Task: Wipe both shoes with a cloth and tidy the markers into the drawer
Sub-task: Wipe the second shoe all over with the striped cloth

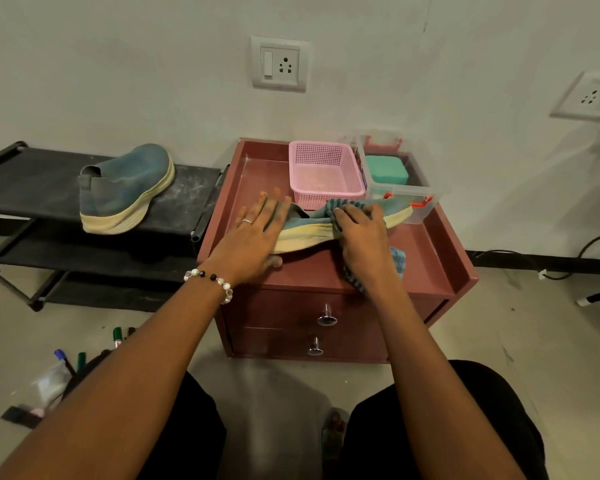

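While the left hand (pixel 257 233) lies flat with straight fingers (pixel 274 202) spread over the heel end of a blue shoe (pixel 312 230) lying on its side on the counter (pixel 430 258), the right hand (pixel 361 233) presses a striped cloth (pixel 397 261) against that shoe, fingers curled round the fabric. The second blue shoe (pixel 125 188) stands on the black rack (pixel 21 188) to the left. Markers (pixel 80 355) lie on the floor at near left. Both drawers (pixel 291 317) are closed, and a pink basket (pixel 326 174) sits just beyond the shoe.
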The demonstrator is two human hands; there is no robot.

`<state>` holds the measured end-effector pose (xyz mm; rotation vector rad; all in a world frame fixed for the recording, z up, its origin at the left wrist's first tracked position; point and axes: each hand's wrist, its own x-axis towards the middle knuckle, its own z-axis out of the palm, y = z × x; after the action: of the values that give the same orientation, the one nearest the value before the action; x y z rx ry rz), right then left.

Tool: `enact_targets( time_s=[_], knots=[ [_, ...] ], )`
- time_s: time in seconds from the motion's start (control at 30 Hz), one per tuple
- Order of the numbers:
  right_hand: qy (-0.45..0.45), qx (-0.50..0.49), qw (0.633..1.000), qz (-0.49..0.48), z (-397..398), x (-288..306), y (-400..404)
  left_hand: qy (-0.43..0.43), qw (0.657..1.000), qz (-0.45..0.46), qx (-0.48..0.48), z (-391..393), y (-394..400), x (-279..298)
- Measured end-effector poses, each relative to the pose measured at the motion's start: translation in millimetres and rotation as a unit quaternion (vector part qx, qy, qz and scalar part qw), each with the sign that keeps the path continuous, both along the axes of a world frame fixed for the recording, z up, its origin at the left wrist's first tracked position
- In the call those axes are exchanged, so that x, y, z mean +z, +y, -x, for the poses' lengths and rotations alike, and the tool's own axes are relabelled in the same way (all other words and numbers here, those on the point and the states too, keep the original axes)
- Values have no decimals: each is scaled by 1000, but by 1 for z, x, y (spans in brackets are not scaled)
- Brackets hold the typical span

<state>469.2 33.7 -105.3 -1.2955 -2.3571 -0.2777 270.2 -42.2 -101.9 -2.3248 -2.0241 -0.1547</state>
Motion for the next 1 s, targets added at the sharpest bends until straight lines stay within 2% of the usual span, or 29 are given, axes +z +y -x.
enact_targets(
  time_s=[0.17,0.3,0.43,0.53,0.63,0.77,0.9,1.0],
  knots=[
    [94,-23,995,8,4,-1,-10,-78,996,35,-27,7,3,1],
    [183,-41,982,33,24,-4,-31,-101,994,40,-32,11,8,1],
    [131,116,985,1,56,-20,-57,-116,992,40,-34,18,14,-2],
    [45,157,986,-33,50,-23,-53,-121,991,47,-44,23,20,-1],
    [45,65,996,-48,19,-15,-31,-121,990,68,-38,22,23,5],
    [-15,-72,997,12,9,-6,-32,-122,988,90,-34,26,28,8],
    [73,-48,990,110,43,-2,-47,-107,989,95,-23,23,32,7],
    [115,100,980,126,64,0,-53,-93,991,88,-38,29,37,2]
  ],
)
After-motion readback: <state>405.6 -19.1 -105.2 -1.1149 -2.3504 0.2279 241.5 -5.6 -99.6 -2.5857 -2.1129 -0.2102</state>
